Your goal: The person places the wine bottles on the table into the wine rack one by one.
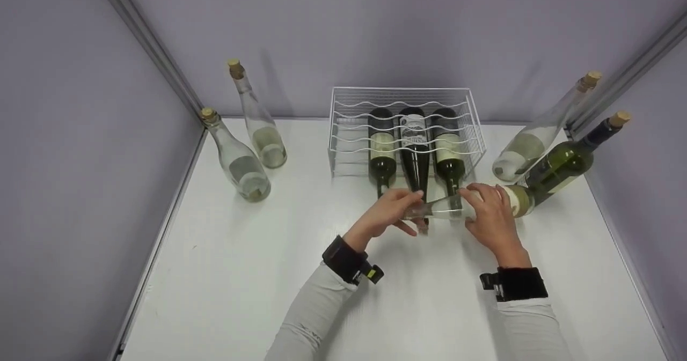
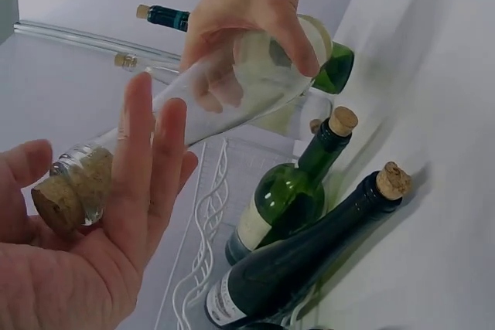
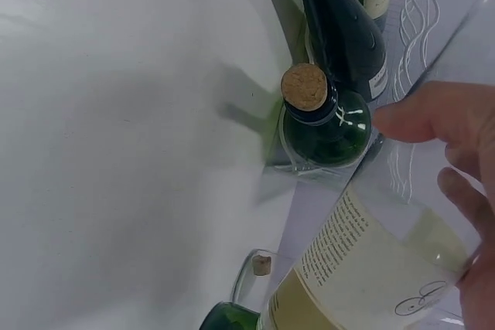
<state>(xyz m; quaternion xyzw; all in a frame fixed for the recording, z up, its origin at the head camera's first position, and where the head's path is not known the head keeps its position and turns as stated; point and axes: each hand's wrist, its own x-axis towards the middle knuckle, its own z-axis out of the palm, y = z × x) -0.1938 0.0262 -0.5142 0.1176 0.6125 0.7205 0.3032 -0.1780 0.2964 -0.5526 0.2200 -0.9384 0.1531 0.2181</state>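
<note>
Nearest are two pale sleeves [image 1: 314, 302] with black bands [image 1: 520, 284] at the wrists, held over the white table [image 1: 214, 275]. The left hand [image 1: 389, 211] is mostly open, its fingers nearly straight, and it holds up the neck end of a clear bottle [image 1: 443, 208]. The bottle's cork [image 2: 58, 202] sits by the palm, between thumb and fingers. The right hand [image 1: 491, 216] is closed round the fat part, thumb on one side and fingers on the other. So the clear bottle lies on its side in the air, neck to the left, bottom to the right.

I think the right hand should do most of the holding, as the fat part looks heavier and glass can slip. The left hand can be soft, just stopping the neck from dipping.

Just past the hands, three dark bottles [image 1: 415, 162] lie in a white wire rack [image 1: 400, 88], necks toward the person. Hold the clear bottle high enough to miss those necks, and turn it slowly.

Farther right, a green bottle [image 1: 561, 165] stands very near its bottom end; I can't tell if they touch. A see-through bottle [image 1: 528, 141] stands behind that. Mind both when swinging right. Two more corked bottles [image 1: 244, 170] stand well away on the left.
</note>
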